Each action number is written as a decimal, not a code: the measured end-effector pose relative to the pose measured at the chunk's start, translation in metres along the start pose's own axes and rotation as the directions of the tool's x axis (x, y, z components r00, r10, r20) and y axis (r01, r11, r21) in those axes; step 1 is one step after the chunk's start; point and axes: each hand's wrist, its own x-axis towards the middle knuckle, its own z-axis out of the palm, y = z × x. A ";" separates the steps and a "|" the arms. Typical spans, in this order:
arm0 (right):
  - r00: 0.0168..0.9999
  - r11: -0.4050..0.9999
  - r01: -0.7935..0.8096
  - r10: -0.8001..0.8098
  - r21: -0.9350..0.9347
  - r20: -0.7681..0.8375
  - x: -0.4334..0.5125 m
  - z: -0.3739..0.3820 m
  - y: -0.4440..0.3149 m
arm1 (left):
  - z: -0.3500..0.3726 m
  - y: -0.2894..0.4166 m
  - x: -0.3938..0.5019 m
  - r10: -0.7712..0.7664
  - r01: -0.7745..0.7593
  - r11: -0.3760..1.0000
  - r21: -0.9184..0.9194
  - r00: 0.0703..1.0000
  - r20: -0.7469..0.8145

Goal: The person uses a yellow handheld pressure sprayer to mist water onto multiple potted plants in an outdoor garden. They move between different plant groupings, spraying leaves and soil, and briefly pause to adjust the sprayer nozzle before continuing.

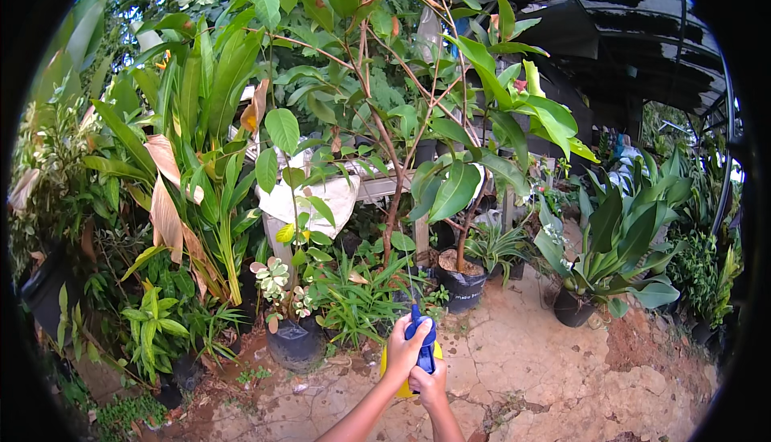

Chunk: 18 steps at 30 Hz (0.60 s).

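Both hands are on a hand-held spray bottle with a blue head [426, 359] and a yellow tank [403, 390]. My left hand [402, 350] wraps the upper part, its thumb lying near the blue nozzle. Just below, my right hand [431, 382] grips the blue handle; the trigger fingers are partly hidden. The nozzle points ahead, and a thin bright line, seemingly liquid, rises from its tip. Beyond it stand low grassy leaves [367, 297] and a black plant bag [461, 288] bearing white writing, with a small tree growing in it.
At the left, a variegated plant [271, 279] grows in a black plant bag [295, 345]. A broad-leaved plant [620, 243] in a black pot [572, 308] stands right. White cloth [319, 204] hangs behind. Cracked, uneven ground [536, 357] stretches before me, and a dark-roofed shelter [626, 38] rises behind.
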 end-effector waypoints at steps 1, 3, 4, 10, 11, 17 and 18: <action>1.000 1.000 0.010 -0.010 -0.012 0.005 0.000 -0.001 -0.001 | 0.000 0.000 0.001 0.000 0.000 1.000 0.009 1.000 0.003; 1.000 1.000 0.000 0.000 -0.008 0.001 0.001 -0.001 -0.001 | -0.001 -0.001 0.003 -0.020 0.019 1.000 0.021 1.000 0.009; 1.000 1.000 -0.005 0.005 -0.007 -0.002 0.001 -0.001 -0.001 | -0.002 -0.002 0.004 -0.039 0.039 0.999 0.023 0.999 0.012; 1.000 1.000 -0.014 0.014 -0.012 -0.025 -0.001 -0.001 -0.002 | -0.003 -0.006 0.003 -0.115 0.114 0.993 0.013 0.992 0.046; 1.000 1.000 0.003 -0.004 -0.020 -0.029 -0.001 0.000 -0.002 | -0.002 -0.005 0.003 -0.127 0.126 0.992 0.011 0.991 0.041; 0.999 1.000 0.028 -0.028 -0.007 -0.026 0.000 0.000 -0.004 | 0.005 -0.002 0.002 -0.022 0.022 1.000 0.003 0.999 0.040; 0.999 1.000 0.023 -0.023 -0.012 -0.025 0.000 -0.001 -0.004 | 0.004 -0.002 0.002 -0.055 0.054 0.998 0.011 0.998 0.035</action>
